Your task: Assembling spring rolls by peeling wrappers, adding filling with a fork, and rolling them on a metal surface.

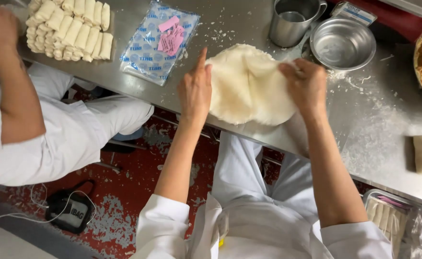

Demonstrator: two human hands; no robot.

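Wrappers (249, 86): a pale, thin stack of round sheets at the bench (374, 120) near edge, centre of view, hanging slightly past the edge at 6 o'clock.

Left hand (195, 91): at the stack's 9 o'clock edge, fingers nearly straight, index raised, palm against the sheets; no closed grip visible.

Right hand (306, 84): at the stack's 3 o'clock edge, fingers curled and pinching the top sheet.

Risks, as judged: a thin sheet may tear if the pinch pulls while layers stick together; the overhanging stack could slide off toward the lap; loose flour on the bench could cut grip.

Packages and labels:
- Bag (158, 41), at 10 o'clock from the stack: flat, clear plastic with repeated blue print, several pink paper slips (171, 36) lying on it.
- Box (357, 12), at 1 o'clock: small, white and blue, partly behind the bowl (342, 43).
- Tray (388, 213), at 4 o'clock, below bench level: clear plastic, holds pale rolls.
- Pouch (72, 211), on the floor at 8 o'clock: black with a white label.

Other: steel cup (294, 21) at 12 o'clock; stacked rolls (69, 29) at 10 o'clock, beside another person's arm (9, 76).
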